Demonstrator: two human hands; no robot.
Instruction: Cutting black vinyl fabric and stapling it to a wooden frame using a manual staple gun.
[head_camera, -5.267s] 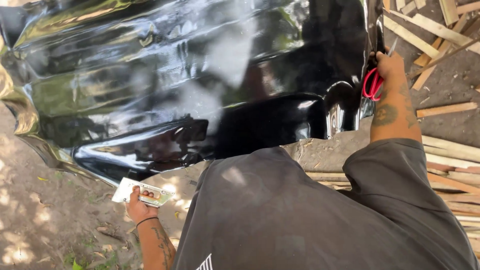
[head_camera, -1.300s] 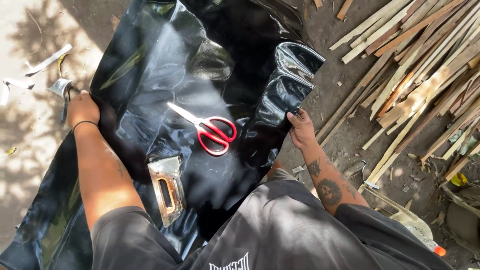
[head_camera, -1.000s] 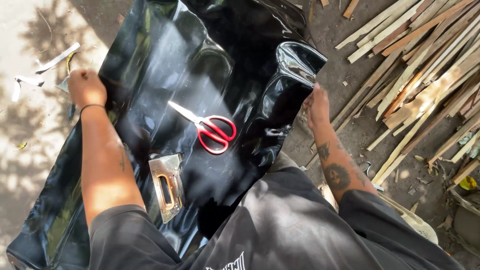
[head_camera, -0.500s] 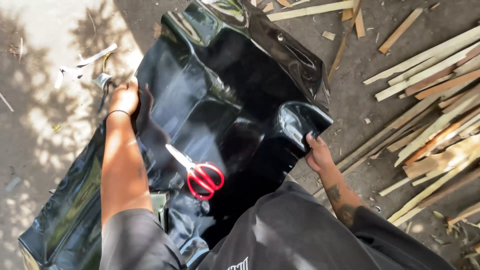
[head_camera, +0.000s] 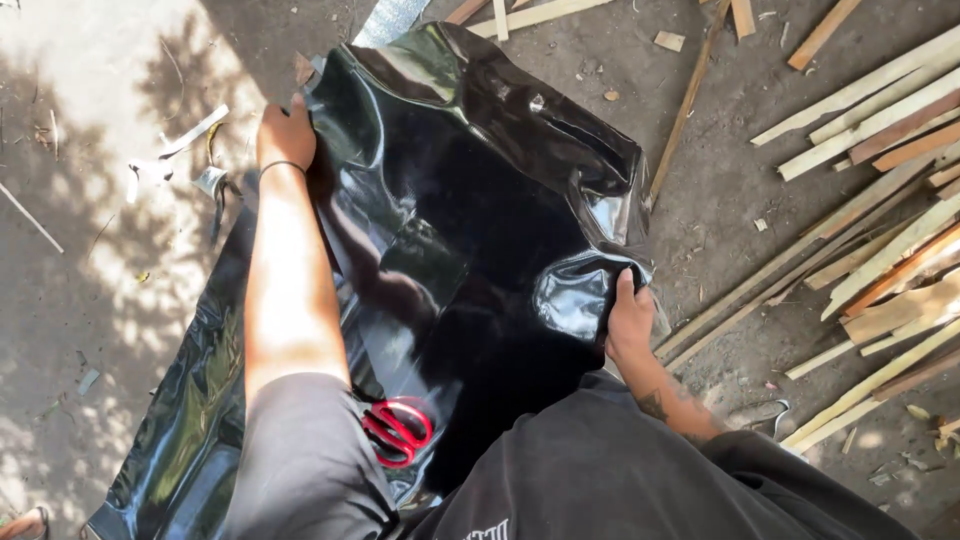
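A large glossy black plastic sheet lies crumpled on the dirt ground. My left hand grips its far left edge, arm stretched out over the sheet. My right hand clutches the folded right edge of the sheet near my body. Red-handled scissors lie on the sheet close to me, partly hidden behind my left sleeve.
Many wooden slats and sticks are piled on the ground to the right, with a few more at the top. White scraps and a small metal bit lie on the sunlit ground at the left.
I have pulled the sheet in and folded it over; both hands moved farther along its edges. The scissors slid toward my body, and the metal tool on the sheet is out of sight.
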